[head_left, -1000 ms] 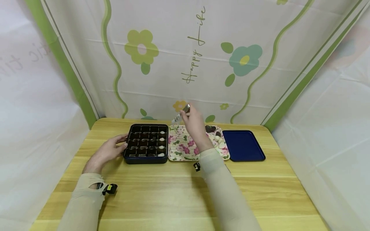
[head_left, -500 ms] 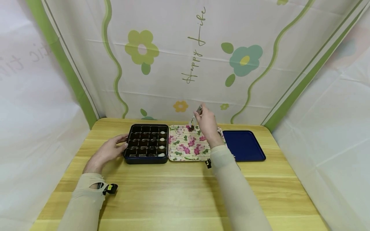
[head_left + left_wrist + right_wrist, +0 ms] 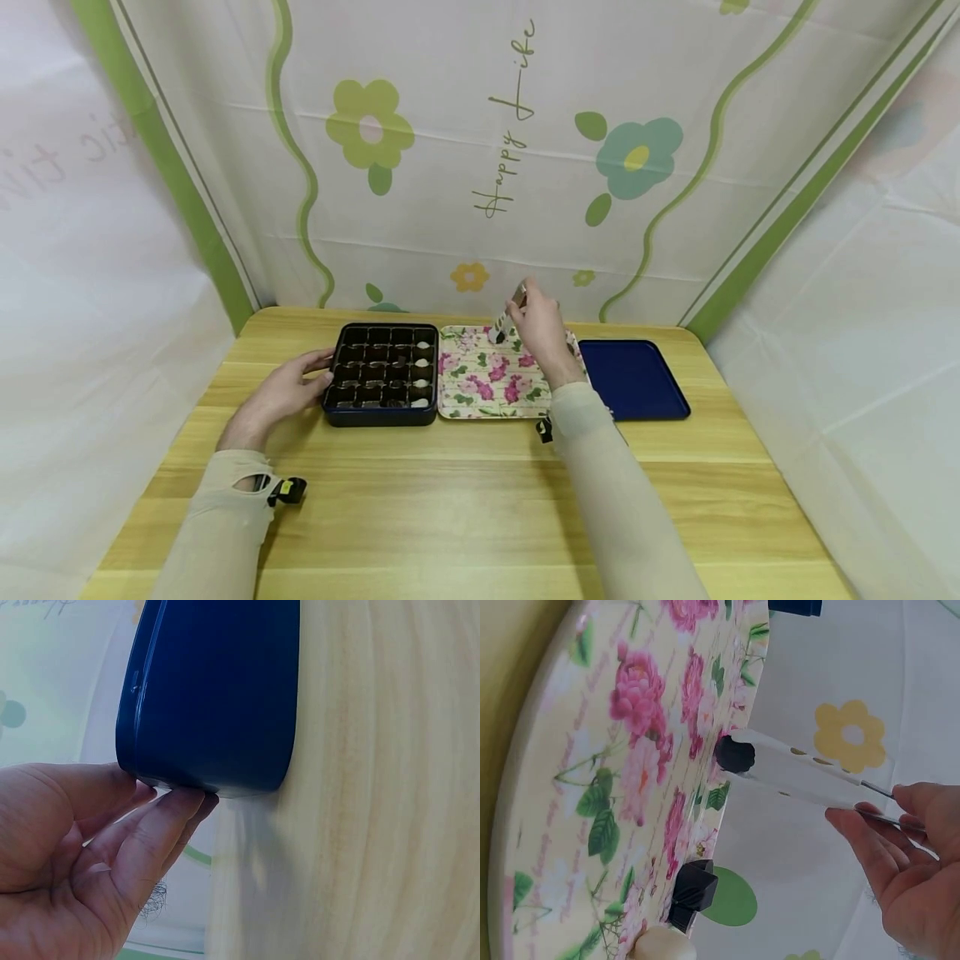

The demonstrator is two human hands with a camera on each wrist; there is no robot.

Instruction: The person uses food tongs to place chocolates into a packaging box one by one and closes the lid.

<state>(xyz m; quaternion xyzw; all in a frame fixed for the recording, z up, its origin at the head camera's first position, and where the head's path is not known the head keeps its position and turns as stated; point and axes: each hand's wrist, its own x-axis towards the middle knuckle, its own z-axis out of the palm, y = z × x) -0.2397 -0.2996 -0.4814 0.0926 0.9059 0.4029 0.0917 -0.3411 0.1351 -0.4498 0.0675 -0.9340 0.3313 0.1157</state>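
Note:
My right hand (image 3: 542, 329) holds a pair of tongs (image 3: 802, 769) with white tips over the far part of the floral tray (image 3: 468, 367). Between the tips sits a round dark chocolate (image 3: 735, 754); whether it touches the tray is unclear. To the left stands a dark blue tin (image 3: 381, 418) with a divided insert. White chocolates (image 3: 421, 363) fill its right column, and some darker pieces may lie in other compartments. My left hand (image 3: 281, 390) rests its fingertips and thumb against the tin's left side, fingers fairly straight.
On the tray's right part, mostly behind my right hand in the head view, are angular dark chocolates (image 3: 694, 889) and a white one (image 3: 664, 945). A flat blue lid (image 3: 637, 379) lies right of the tray. A patterned curtain (image 3: 450, 167) hangs behind the wooden table (image 3: 450, 500).
My right hand and the tongs moved right across the tray, then lowered slightly, bringing the tips around the dark chocolate. My left hand and the tin stayed put.

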